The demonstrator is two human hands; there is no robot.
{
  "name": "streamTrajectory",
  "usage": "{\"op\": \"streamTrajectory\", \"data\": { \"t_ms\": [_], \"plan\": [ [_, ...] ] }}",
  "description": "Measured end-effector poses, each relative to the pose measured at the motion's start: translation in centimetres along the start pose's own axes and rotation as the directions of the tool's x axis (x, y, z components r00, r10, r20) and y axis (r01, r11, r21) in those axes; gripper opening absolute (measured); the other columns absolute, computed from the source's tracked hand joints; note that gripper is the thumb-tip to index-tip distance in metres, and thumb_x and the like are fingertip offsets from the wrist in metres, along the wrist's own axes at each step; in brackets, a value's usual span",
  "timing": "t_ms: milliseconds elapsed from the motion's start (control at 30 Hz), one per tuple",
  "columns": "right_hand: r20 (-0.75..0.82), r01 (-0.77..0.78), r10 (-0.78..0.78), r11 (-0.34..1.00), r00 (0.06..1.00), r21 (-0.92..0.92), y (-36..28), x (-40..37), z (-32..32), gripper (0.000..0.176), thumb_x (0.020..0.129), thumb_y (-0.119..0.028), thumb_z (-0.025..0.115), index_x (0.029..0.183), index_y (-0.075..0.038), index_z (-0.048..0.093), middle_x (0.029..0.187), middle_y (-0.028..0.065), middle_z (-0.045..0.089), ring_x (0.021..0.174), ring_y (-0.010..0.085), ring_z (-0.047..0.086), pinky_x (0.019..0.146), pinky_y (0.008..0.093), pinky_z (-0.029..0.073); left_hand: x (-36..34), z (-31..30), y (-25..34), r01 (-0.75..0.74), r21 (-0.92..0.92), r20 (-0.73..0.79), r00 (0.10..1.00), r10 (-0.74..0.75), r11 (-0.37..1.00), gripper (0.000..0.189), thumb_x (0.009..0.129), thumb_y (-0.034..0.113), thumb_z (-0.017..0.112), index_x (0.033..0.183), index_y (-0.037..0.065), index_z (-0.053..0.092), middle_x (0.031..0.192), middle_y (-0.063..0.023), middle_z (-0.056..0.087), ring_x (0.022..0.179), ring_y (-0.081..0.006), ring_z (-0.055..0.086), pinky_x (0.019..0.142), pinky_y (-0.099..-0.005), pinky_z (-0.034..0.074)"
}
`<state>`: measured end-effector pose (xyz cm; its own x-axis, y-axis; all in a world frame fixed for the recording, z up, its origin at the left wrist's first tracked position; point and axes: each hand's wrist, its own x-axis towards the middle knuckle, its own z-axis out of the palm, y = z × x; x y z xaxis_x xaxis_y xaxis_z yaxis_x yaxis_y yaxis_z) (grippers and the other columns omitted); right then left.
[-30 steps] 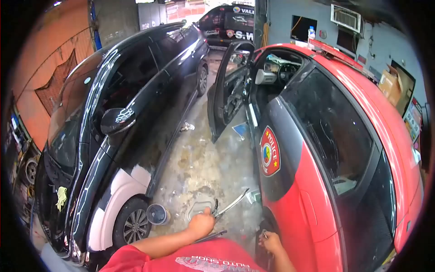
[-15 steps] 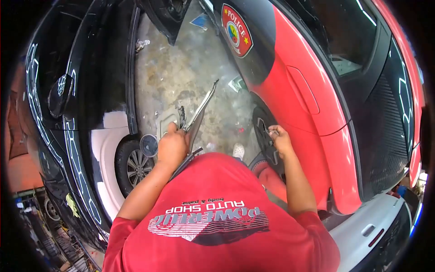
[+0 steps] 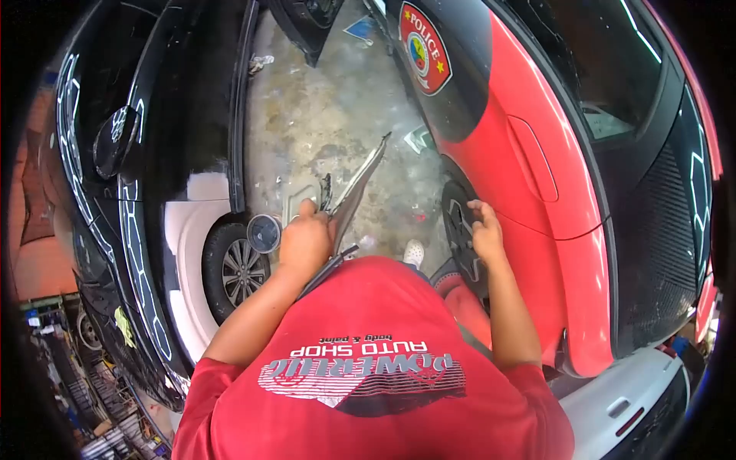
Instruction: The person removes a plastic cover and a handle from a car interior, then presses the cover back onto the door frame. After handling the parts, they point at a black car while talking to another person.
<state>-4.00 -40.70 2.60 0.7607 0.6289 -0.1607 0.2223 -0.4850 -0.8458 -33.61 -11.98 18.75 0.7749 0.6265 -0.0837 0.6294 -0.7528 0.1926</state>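
Observation:
My left hand (image 3: 305,241) is closed around a long, pointed piece of car trim (image 3: 360,181), pale along one edge and dark grey along the other. Its narrow tip points away from me and its dark lower end (image 3: 330,270) reaches back beside my wrist. Just beyond the knuckles shows a light grey flat piece (image 3: 301,202), partly hidden by the hand. A round dark container (image 3: 264,233) with a pale rim appears left of that hand. My right hand (image 3: 487,234) is raised beside the red car, its fingers apart and partly bent, with nothing visible in them.
A black car (image 3: 192,100) with a pale primed wheel arch (image 3: 182,230) stands on the left. The red and black car (image 3: 529,192) with a police badge (image 3: 425,50) is close on the right. Between them runs a stained concrete floor (image 3: 307,115); a black panel (image 3: 307,23) stands ahead.
The view has shifted, so both cars appear further right. My right fingers have gone from a pinch to being more spread. My left hand keeps its hold on the trim.

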Motion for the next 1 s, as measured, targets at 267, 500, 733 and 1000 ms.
{"op": "streamTrajectory", "data": {
  "t_ms": [267, 500, 733, 1000],
  "plan": [
    [0.29, 0.402, -0.469, 0.877, 0.834, 0.262, -17.9, -2.5, -2.0, 0.05, 0.093, -0.005, 0.073, 0.142, -0.008, 0.065, 0.136, 0.0151, 0.067, 0.116, 0.0293, 0.071, 0.098, 0.0407, 0.058, 0.4, -0.4, 0.3, 0.021, -0.004, -0.044, 0.999, -0.021, 1.0, 0.027, 0.099, 0.026, 0.073, 0.088, 0.002, 0.075, 0.107, -0.021, 0.065, 0.08, -0.0438, 0.073, 0.076, -0.0545, 0.061],
    [0.449, 0.718, -0.747, 0.638, 0.49, 0.279, -26.5, -2.3, 4.3, 0.044, 0.088, -0.016, 0.081, 0.13, -0.01, 0.072, 0.122, 0.0161, 0.073, 0.114, 0.0398, 0.069, 0.099, 0.0455, 0.057, 1.6, -0.7, 1.1, 0.034, -0.021, -0.001, 0.999, -0.034, 0.999, 0.028, 0.102, 0.028, 0.068, 0.092, 0.003, 0.076, 0.105, -0.0224, 0.066, 0.084, -0.0437, 0.075, 0.076, -0.0539, 0.062],
    [0.494, 0.41, -0.518, 0.855, 0.698, 0.317, -24.6, 2.1, 0.6, 0.027, 0.103, -0.021, 0.077, 0.12, -0.001, 0.071, 0.105, 0.0125, 0.073, 0.097, 0.0217, 0.071, 0.087, 0.0395, 0.057, 5.0, 0.5, -6.1, 0.33, 0.01, -0.119, 0.938, -0.326, 0.944, 0.036, 0.096, 0.032, 0.068, 0.101, -0.001, 0.081, 0.11, -0.0299, 0.075, 0.096, -0.0456, 0.077, 0.087, -0.0564, 0.062],
    [0.239, 0.034, -0.284, 0.706, 0.929, 0.707, -29.6, 11.6, -7.3, 0.022, 0.106, -0.01, 0.072, 0.124, 0.003, 0.069, 0.095, 0.0075, 0.074, 0.079, 0.0152, 0.073, 0.072, 0.0321, 0.06, 1.3, 0.4, -16.2, 0.594, -0.146, -0.231, 0.757, -0.611, 0.791, 0.043, 0.092, 0.025, 0.081, 0.114, -0.011, 0.075, 0.128, -0.0306, 0.07, 0.108, -0.048, 0.073, 0.097, -0.0526, 0.058]
  ]
}}
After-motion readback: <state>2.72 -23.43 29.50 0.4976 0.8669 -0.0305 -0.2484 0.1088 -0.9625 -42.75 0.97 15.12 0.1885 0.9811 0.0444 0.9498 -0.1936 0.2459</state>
